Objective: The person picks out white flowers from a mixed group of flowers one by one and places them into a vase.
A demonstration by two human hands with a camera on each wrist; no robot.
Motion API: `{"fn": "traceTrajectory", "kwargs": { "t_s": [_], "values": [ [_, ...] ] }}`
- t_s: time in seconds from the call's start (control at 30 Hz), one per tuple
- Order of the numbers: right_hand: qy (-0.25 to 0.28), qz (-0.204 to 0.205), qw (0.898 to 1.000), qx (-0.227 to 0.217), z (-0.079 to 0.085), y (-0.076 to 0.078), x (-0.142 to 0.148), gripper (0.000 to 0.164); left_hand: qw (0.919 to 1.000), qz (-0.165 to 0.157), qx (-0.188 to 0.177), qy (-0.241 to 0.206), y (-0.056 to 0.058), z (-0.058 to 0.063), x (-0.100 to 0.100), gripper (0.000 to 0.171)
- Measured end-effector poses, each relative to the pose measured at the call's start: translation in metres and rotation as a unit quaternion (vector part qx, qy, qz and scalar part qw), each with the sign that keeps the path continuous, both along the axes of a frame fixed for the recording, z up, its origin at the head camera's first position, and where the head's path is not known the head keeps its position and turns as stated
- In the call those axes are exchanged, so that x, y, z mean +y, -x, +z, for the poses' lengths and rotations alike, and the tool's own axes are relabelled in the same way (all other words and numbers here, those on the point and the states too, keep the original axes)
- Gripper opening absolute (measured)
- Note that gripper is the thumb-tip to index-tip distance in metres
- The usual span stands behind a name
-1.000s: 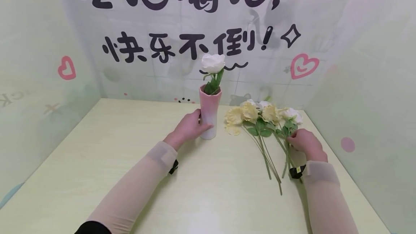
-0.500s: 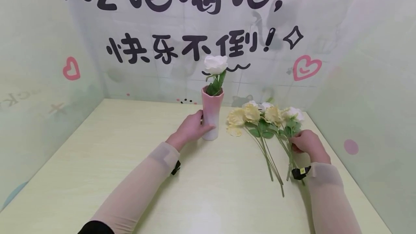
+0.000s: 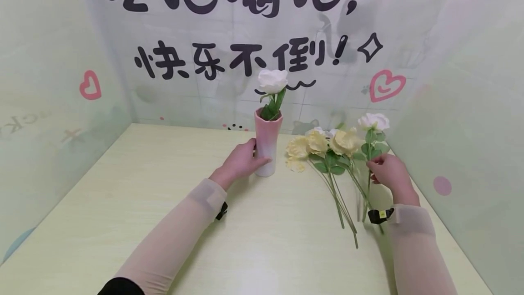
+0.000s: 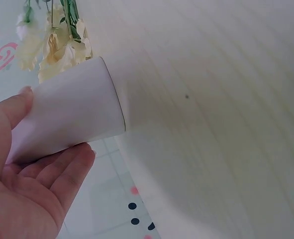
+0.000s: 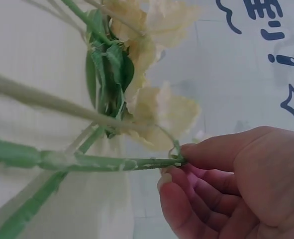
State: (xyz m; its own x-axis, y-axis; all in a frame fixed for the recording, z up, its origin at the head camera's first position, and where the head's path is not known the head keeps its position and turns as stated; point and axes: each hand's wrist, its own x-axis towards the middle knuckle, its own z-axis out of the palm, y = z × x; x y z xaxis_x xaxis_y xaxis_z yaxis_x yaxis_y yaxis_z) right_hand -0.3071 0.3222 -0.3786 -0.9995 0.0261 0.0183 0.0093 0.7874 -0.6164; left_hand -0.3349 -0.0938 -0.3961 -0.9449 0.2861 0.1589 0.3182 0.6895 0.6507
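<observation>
A pink-to-white vase stands upright on the table, with one white artificial flower in its mouth. My left hand grips the lower part of the vase from the left; thumb and fingers lie around its wall in the left wrist view. On the right, my right hand pinches the green stem of another white flower between thumb and fingertips. That bloom is raised upright above the pile. Several yellow flowers lie beside it, their stems pointing toward the front.
The pale wooden table is enclosed by printed walls at the back and both sides. A white bloom shows behind the yellow ones near the back wall. Loose stems cross the table between the vase and my right forearm.
My right hand has lifted the white flower from lying among the others to standing upright, its bloom higher now. The left hand keeps its grip on the vase. The view shifted slightly.
</observation>
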Motion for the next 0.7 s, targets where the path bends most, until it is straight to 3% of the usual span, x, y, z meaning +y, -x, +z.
{"fn": "traceTrajectory", "kwargs": {
  "t_s": [0.4,0.7],
  "values": [
    [0.009,-0.016,0.99,0.141,0.016,-0.006,-0.012,0.031,1.0,-0.001,0.003,0.003,0.001,0.001,0.0,0.065],
    [0.002,-0.015,0.984,0.18,0.026,-0.01,-0.024,0.035,1.0,-0.001,0.001,0.004,-0.001,0.001,0.0,0.065]
  ]
}}
